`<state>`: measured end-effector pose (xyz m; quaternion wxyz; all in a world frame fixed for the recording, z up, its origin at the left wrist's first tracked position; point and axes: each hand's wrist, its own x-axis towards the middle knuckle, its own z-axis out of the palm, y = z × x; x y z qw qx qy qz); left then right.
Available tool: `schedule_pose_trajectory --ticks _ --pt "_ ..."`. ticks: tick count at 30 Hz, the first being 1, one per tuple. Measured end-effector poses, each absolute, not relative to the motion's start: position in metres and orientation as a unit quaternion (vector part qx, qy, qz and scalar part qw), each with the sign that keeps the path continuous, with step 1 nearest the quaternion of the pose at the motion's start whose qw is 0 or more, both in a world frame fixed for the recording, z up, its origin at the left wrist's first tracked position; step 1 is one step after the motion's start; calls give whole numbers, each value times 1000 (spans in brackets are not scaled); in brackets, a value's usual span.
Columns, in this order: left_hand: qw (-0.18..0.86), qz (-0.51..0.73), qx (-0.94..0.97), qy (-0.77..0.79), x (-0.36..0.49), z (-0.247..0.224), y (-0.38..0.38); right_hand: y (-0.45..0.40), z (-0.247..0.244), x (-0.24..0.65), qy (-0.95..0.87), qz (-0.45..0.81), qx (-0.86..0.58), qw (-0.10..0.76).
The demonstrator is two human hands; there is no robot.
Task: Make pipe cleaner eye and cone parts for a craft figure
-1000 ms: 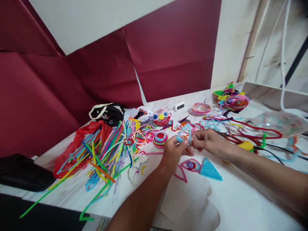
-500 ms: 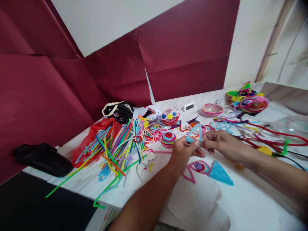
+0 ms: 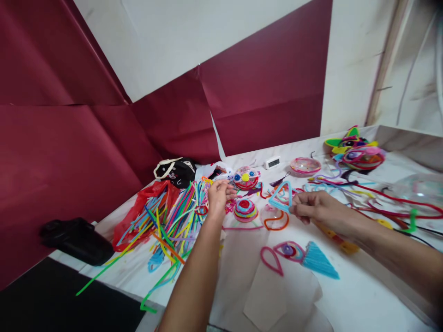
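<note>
Between the fingertips of my right hand (image 3: 309, 205) is a light-blue pipe-cleaner triangle (image 3: 276, 200), held up over the table. My left hand (image 3: 220, 196) is raised with its fingers loosely apart and nothing visible in them, beside the pile of coloured pipe cleaners (image 3: 183, 210). Just right of that hand sits a striped round dome (image 3: 245, 210). Nearer me lie a pink loop (image 3: 272, 261), a pink eye-shaped piece (image 3: 290, 251) and a filled blue triangle (image 3: 320, 261).
A red plastic bag (image 3: 133, 207), a black pouch (image 3: 178, 173) and a black object (image 3: 76, 240) are on the left. Along the back stand a small white display (image 3: 272, 163) and a clear bowl (image 3: 305, 166). Decorated fish-like figures (image 3: 364, 157) and red cords (image 3: 401, 199) lie right.
My left hand has let go of the blue triangle and moved left to the pile. My right hand still holds the triangle. An orange loop now shows where my hands were.
</note>
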<state>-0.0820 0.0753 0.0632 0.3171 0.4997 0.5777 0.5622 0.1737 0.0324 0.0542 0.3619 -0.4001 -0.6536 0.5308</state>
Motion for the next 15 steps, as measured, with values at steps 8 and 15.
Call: schedule_pose_trajectory --ticks 8,15 --pt "166 372 605 684 -139 50 154 38 63 179 -653 519 -411 369" --pt "93 190 684 698 -137 57 209 45 61 181 -642 516 -445 350"
